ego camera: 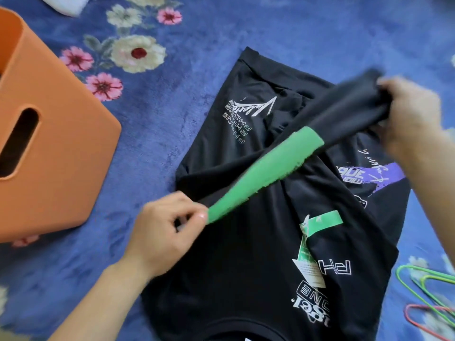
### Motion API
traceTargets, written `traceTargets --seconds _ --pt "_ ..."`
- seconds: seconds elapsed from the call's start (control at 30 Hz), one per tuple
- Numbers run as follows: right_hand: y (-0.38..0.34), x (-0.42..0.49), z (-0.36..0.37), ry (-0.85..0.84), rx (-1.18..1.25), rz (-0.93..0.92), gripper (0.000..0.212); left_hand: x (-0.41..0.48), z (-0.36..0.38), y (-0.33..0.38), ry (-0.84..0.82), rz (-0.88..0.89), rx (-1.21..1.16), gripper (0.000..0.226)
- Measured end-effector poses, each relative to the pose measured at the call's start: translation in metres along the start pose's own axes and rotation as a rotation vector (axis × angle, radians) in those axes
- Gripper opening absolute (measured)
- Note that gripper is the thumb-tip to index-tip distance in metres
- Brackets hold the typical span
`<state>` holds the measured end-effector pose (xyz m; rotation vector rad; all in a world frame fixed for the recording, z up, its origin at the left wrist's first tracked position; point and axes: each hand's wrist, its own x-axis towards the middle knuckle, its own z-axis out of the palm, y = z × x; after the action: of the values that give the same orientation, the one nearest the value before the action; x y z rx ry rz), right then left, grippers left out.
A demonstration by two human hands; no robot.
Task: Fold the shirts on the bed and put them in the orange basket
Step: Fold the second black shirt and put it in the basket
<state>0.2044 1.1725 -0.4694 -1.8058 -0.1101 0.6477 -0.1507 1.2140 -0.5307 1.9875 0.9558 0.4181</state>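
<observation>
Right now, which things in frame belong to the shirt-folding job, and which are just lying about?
Job: black shirt, gripped by left hand and right hand; orange basket.
Lying about: coloured wire hangers; white cloth at the top edge.

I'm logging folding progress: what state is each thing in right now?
black shirt: lying on the bed, not yet folded up.
sleeve: lifted, stretched between both hands.
left hand: pinches the sleeve's green cuff.
right hand: grips the sleeve's black end.
orange basket: standing apart from the shirt, inside hidden.
hangers: lying loose on the bed.
</observation>
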Motion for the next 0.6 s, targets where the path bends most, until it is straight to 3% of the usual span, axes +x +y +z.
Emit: traceTargets --seconds 0.07,0.1,0.17,0.23,0.33,0.5,0.53,0.6 --pt "0.041 0.009 -0.029 0.108 -0.313 0.137 0.02 -0.006 0.024 -0.007 -0.278 -0.138 0.272 0.043" --pt "0.061 0.012 -0.042 0.107 -0.366 0.227 0.016 -0.009 0.034 -0.011 -0.3 -0.156 0.332 0.049" --pt "0.092 0.017 -0.055 0.147 -0.439 0.261 0.012 -0.008 0.048 -0.016 -0.161 -0.108 0.304 0.044" --pt "0.107 0.017 -0.056 0.193 -0.543 0.158 0.039 -0.003 0.057 -0.021 0.004 -0.027 0.368 0.04" --pt "0.113 0.014 -0.047 0.199 -0.751 0.014 0.054 0.01 0.066 -0.032 0.02 0.009 0.545 0.059" --pt "0.117 0.013 -0.044 0.125 -1.028 -0.119 0.036 0.031 0.075 -0.043 -0.139 0.076 0.752 0.09" --pt "0.115 0.013 -0.044 0.141 -1.012 -0.174 0.027 0.034 0.076 -0.045 -0.145 0.106 0.754 0.087" --pt "0.102 0.014 -0.043 0.155 -0.766 -0.215 0.011 0.036 0.073 -0.047 -0.106 0.149 0.747 0.061"
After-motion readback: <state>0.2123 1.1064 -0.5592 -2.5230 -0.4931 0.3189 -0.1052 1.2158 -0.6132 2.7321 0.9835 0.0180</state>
